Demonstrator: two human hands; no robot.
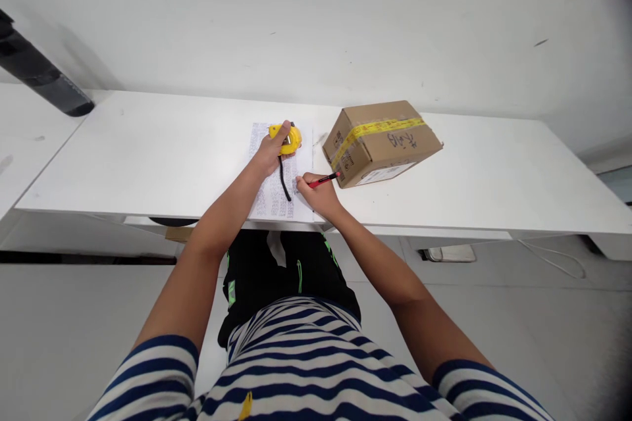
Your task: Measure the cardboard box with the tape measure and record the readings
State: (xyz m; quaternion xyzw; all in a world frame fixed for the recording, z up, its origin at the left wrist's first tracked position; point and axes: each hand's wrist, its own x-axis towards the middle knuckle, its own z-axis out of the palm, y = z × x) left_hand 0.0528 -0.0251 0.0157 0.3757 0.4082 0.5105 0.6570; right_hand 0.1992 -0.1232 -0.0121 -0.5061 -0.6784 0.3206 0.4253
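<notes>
My left hand (273,150) is wrapped round a yellow tape measure (292,140) above the upper part of a sheet of paper. A black wrist strap (283,179) hangs from the tape measure across the page. The paper (269,200) is covered in rows of small handwriting, too small to read. In my right hand (318,195) is a red pen (320,181) with a black end, its tip side at the paper's right part and hidden by my fingers. Just right of the paper stands a cardboard box (390,141) with yellow tape, a white label and black marker writing.
The white table (148,151) runs along a white wall (306,26). A black-wrapped roll or post (44,72) leans at the far left. Below the table, a white cable (553,260) and a pale flat object (451,254) lie on the floor at the right.
</notes>
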